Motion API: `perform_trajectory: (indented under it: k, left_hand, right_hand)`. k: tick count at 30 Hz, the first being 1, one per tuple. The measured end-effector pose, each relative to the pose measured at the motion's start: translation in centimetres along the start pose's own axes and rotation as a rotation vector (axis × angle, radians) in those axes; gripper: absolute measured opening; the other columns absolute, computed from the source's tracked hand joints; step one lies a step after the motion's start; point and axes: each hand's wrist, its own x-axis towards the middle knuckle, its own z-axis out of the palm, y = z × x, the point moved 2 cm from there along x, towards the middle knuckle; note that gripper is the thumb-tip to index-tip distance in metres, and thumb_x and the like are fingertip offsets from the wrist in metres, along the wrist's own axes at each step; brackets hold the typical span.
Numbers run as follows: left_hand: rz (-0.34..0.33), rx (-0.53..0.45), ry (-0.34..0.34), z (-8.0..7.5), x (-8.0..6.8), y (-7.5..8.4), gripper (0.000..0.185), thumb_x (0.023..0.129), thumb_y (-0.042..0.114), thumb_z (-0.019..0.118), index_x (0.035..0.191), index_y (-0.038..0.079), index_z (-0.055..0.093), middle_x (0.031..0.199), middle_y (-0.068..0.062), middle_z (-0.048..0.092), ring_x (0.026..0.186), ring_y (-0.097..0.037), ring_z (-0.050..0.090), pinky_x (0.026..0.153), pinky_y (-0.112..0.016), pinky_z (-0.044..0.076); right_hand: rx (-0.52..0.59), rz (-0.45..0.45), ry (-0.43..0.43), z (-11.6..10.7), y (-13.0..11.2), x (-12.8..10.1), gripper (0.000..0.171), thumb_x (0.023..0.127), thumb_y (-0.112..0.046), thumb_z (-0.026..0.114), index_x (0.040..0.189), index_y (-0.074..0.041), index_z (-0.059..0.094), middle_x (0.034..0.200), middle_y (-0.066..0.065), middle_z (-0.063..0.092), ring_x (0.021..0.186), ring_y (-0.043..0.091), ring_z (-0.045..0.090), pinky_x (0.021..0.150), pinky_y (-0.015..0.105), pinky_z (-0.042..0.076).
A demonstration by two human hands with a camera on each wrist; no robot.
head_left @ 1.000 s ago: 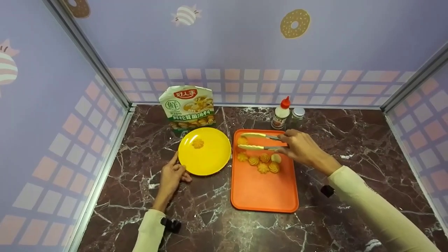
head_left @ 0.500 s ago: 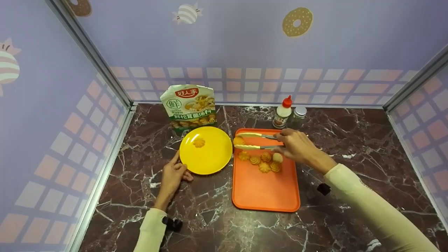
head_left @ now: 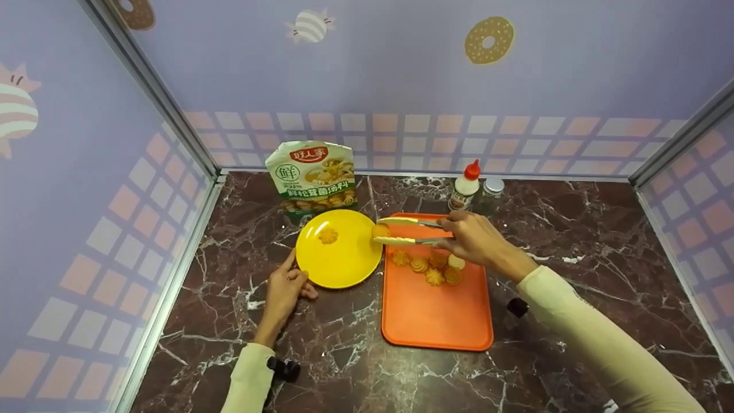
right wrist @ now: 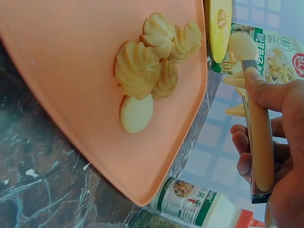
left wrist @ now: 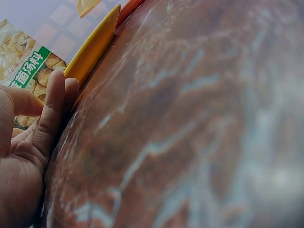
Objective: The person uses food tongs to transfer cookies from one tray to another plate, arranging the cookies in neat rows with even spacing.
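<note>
In the head view my right hand [head_left: 473, 238] grips metal tongs [head_left: 433, 223] with pale yellow tips. Between the tips sits a round golden cookie [head_left: 381, 231], over the gap where the plate's right rim meets the tray. The yellow plate [head_left: 338, 267] bears one flower-shaped cookie [head_left: 328, 236]. My left hand [head_left: 284, 291] rests at its lower left rim; in the left wrist view, straight fingers [left wrist: 51, 107] touch the plate edge. Several swirled cookies [head_left: 434, 278] and a paler, smooth round one [right wrist: 137, 113] lie grouped on the orange tray [head_left: 438, 321].
Behind the plate stands a printed food pouch [head_left: 312, 175]. A red-capped squeeze bottle [head_left: 464, 189] and a glass jar [head_left: 491, 195] with a silver lid stand behind the tray. Patterned panels enclose the dark marble table [head_left: 321, 344] at back and sides.
The right hand has moved left with the tongs, carrying the cookie from above the tray's upper left corner to the plate's right rim. The left hand has stayed at the plate.
</note>
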Motion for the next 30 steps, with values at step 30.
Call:
perform_trajectory:
  k: [30]
  left_hand:
    - [0.007,0.002,-0.010,0.0,0.2,-0.2,0.074,0.106,-0.007,0.058,0.173,0.002,0.028,0.074,-0.018,0.068,0.059,-0.022,0.074,0.058,-0.033,0.068]
  right_hand:
    - [0.031,0.016,-0.076,2.9,-1.5,2.8,0.028,0.097,-0.026,0.087,0.106,0.000,0.079,0.088,0.012,0.066,0.067,0.023,0.059,0.052,0.036,0.053]
